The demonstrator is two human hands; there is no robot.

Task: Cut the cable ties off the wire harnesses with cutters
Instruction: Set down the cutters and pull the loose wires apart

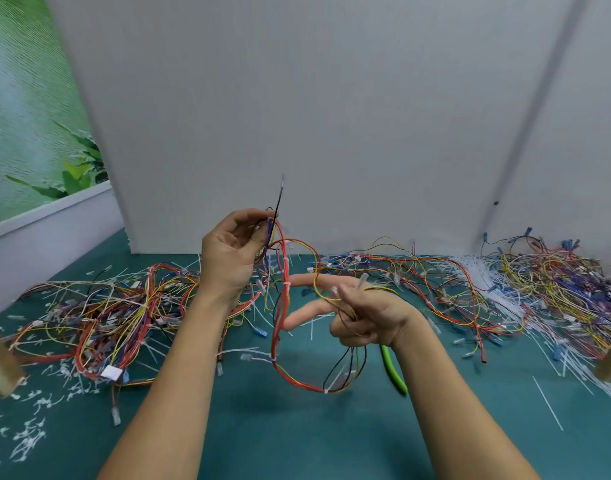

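Wire harness pinched in left hand, right hand curled on cutters: isolate one white tie before snipping.

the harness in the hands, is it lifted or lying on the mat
Lifted: the left hand pinches the harness high, and its loop hangs above the mat.

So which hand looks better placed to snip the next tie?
Probably the right hand: a green handle, seemingly the cutters, hangs below it. The left hand pinches the wire harness up high, holding it steady.
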